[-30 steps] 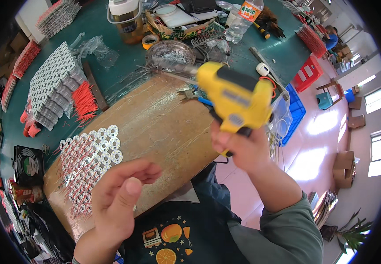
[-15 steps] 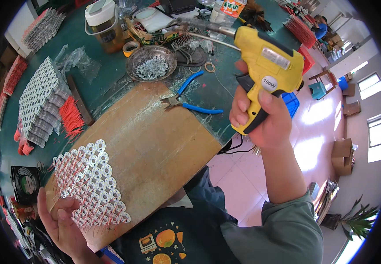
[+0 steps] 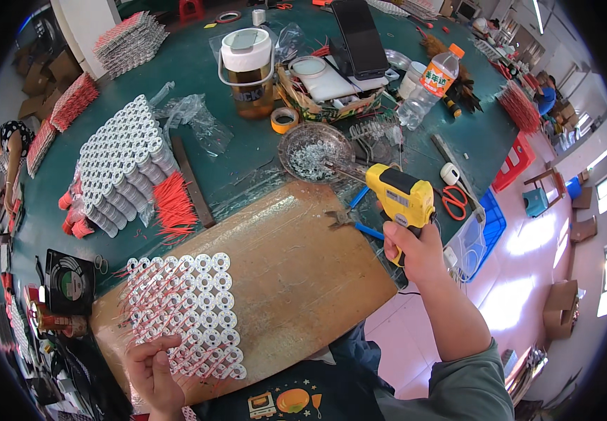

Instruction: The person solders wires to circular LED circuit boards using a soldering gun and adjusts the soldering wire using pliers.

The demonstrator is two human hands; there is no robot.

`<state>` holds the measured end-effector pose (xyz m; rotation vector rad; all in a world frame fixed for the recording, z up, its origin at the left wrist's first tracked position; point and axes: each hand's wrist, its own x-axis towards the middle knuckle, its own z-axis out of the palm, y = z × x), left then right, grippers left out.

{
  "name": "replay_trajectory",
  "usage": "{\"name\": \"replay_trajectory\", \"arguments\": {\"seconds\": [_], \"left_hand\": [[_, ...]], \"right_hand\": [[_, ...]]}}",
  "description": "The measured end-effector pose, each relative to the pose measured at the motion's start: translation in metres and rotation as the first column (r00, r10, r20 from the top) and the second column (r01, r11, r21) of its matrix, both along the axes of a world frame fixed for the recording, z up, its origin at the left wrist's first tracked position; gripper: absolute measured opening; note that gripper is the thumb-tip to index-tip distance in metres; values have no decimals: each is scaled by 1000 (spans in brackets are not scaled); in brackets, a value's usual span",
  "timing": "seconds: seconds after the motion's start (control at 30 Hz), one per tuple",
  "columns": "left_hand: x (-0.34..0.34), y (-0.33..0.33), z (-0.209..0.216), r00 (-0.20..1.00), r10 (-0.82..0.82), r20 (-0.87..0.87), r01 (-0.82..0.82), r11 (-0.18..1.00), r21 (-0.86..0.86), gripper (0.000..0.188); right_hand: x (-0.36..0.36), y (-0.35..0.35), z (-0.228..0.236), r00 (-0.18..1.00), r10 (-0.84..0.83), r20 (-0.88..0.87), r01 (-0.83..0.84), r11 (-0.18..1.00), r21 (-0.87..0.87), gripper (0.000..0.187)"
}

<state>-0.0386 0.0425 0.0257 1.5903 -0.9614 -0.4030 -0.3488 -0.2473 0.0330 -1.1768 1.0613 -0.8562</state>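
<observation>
A yellow and black soldering gun (image 3: 403,198) is in my right hand (image 3: 419,254), the fingers wrapped round its grip. Its metal tip reaches into a round metal dish (image 3: 295,167) of silvery bits. My left hand (image 3: 154,375) is at the near left of a brown board (image 3: 303,266), fingers curled together over a panel of round white circuit boards (image 3: 207,300). Thin red wires lie across the panel's left part. Whatever those left fingertips pinch is too small to make out. Blue-handled cutting pliers (image 3: 345,218) lie behind the gun, partly hidden by it.
Stacked round-board panels (image 3: 117,161) and a bundle of red wires (image 3: 175,205) stand left, beside a dark metal bar (image 3: 192,184). Farther back are a lidded jug (image 3: 247,70), orange tape (image 3: 284,121), a phone (image 3: 359,38) and a bottle (image 3: 429,88). Red scissors (image 3: 454,202) lie right.
The soldering gun has swung down and away from me, its tip now at the dish. My view has shifted, showing more of the far table. My left hand's fingers have drawn closer together.
</observation>
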Motion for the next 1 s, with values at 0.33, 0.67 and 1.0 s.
{"name": "replay_trajectory", "arguments": {"seconds": [0.33, 0.67, 1.0], "left_hand": [[-2, -2, -8, 998, 33, -49, -33, 999, 8, 12], [-2, -1, -13, 996, -14, -90, 15, 1000, 9, 12], [4, 4, -18, 996, -42, -76, 41, 999, -15, 11]], "right_hand": [[6, -16, -9, 996, -54, -73, 50, 997, -50, 24], [7, -10, -9, 964, -15, -264, -13, 994, -105, 36], [4, -8, -6, 955, -50, -293, 15, 993, -120, 30]]}}
